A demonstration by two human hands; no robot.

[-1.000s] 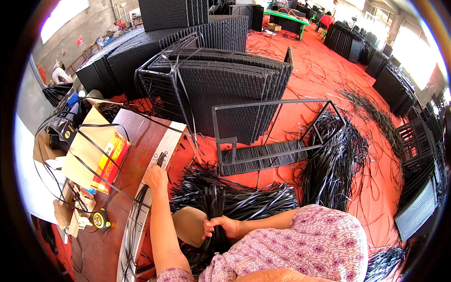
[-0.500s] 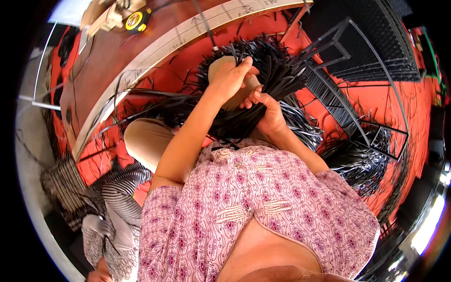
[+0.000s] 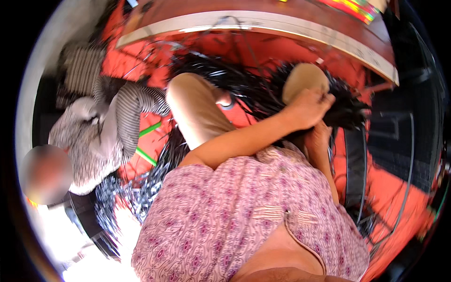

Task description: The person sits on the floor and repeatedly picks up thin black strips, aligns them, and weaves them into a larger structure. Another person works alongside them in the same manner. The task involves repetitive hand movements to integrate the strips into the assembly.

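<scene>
My left hand (image 3: 311, 110) is closed at my right knee, by a thick bundle of black flat strips (image 3: 348, 111) that fans out to the right. Just below it, my right hand (image 3: 318, 138) is closed around the lower part of the same bundle, its fingertips partly hidden and a little smeared. The two hands nearly touch. More loose black strips (image 3: 221, 70) lie across the red floor between and beyond my knees.
A long brown table (image 3: 263, 23) with a pale edge stands ahead. To the right are a thin metal frame (image 3: 409, 160) and dark woven panels (image 3: 392, 145). Another person (image 3: 87, 136) sits close on my left, near green bars (image 3: 146, 156) and a strip pile (image 3: 127, 197).
The view has swung left, bringing the other person and green bars further in. My left hand has come down over my right hand, and both are closer together at the bundle.
</scene>
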